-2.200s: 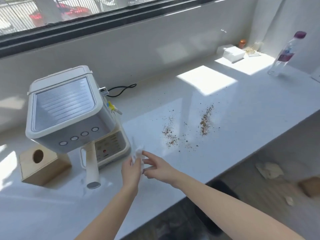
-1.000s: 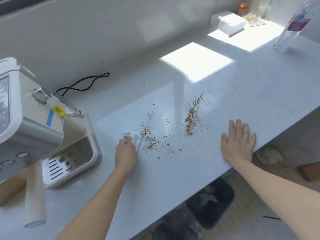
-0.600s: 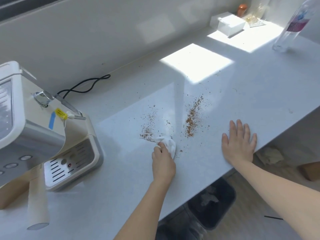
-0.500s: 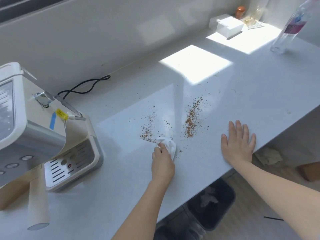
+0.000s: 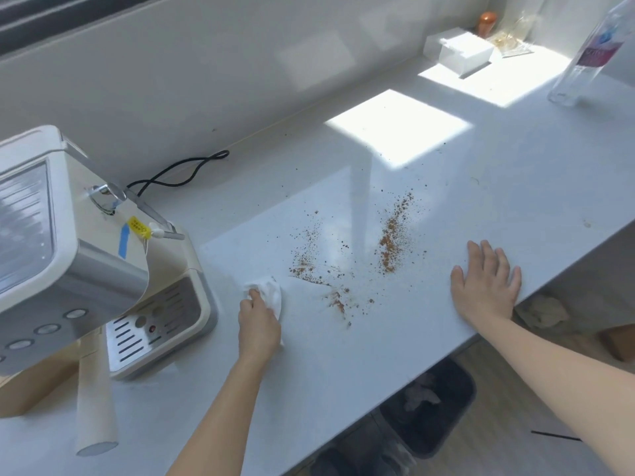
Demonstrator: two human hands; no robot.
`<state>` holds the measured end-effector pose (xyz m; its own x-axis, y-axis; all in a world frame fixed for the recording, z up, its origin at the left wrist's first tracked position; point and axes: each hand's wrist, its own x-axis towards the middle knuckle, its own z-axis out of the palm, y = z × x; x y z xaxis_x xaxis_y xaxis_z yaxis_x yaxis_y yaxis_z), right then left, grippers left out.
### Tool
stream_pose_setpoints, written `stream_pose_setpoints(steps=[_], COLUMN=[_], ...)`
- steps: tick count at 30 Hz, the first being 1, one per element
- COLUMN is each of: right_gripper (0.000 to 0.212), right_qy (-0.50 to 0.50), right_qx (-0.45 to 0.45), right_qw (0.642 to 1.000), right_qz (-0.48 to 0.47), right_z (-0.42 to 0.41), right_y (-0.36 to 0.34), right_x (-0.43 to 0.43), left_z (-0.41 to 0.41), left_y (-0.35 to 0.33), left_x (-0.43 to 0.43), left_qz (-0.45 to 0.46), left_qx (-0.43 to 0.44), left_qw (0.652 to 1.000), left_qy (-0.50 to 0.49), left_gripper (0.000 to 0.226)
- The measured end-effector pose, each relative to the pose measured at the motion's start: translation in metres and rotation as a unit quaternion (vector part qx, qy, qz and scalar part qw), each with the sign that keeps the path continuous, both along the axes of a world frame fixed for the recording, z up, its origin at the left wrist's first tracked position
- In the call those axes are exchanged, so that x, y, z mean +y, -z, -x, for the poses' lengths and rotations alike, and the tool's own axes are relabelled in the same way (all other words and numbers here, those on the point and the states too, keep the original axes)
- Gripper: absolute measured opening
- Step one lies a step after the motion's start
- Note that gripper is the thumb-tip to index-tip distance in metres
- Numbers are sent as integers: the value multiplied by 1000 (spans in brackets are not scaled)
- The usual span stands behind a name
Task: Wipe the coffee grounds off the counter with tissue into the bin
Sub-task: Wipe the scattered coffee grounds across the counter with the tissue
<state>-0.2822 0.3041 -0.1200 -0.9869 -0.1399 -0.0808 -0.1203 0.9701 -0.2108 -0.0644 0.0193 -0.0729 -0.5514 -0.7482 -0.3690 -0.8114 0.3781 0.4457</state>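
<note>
1. Head view: the left hand has its fingers curled round a crumpled white tissue and presses it onto the white counter. Much of the tissue is hidden under the knuckles.
2. The right hand lies flat, palm down with straight fingers, holding nothing, near the counter's front edge. The two hands are well apart.
3. The coffee grounds lie on the counter between the hands: a dense brown streak nearer the right hand, and a looser scatter with a short smear just right of the tissue.
4. The bin is dark and stands on the floor below the counter's front edge, which hides its far side. Something pale and crumpled lies inside; what it is cannot be told.
5. A cream and silver coffee machine stands left of the tissue, cut off by the left edge. It carries a yellow tag and a strip of blue tape; any writing on them is too small to read. A black cable loops behind it.
6. A wooden box is mostly hidden behind the machine.
7. At the far right a clear bottle has its top cut off; the lettering on its purple and blue label is blurred.
8. A white box sits near the far corner.
</note>
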Motion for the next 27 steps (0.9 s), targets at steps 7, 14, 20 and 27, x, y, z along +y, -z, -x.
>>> stream_pose_setpoints(steps=[7,14,20,27], right_gripper=[62,63,63,61], right_qy=[13,15,16,13], right_qx=[36,36,41,33], right_qw=[999,999,999,999], right_qz=[11,-6,-5,-7], right_z=[-2,-2,-1,-3], right_y=[0,0,3,-2], right_x=[-4,-5,-4,-5], left_z=[49,78,81,78], left_y=[-1,0,0,0], left_x=[-59,-33,18,28], left_qz=[-72,-45,-36,-85], left_qx=[22,-9,-11,8], left_qw=[996,976,951,944], left_qy=[54,213,306,318], left_gripper=[54,57,61,59])
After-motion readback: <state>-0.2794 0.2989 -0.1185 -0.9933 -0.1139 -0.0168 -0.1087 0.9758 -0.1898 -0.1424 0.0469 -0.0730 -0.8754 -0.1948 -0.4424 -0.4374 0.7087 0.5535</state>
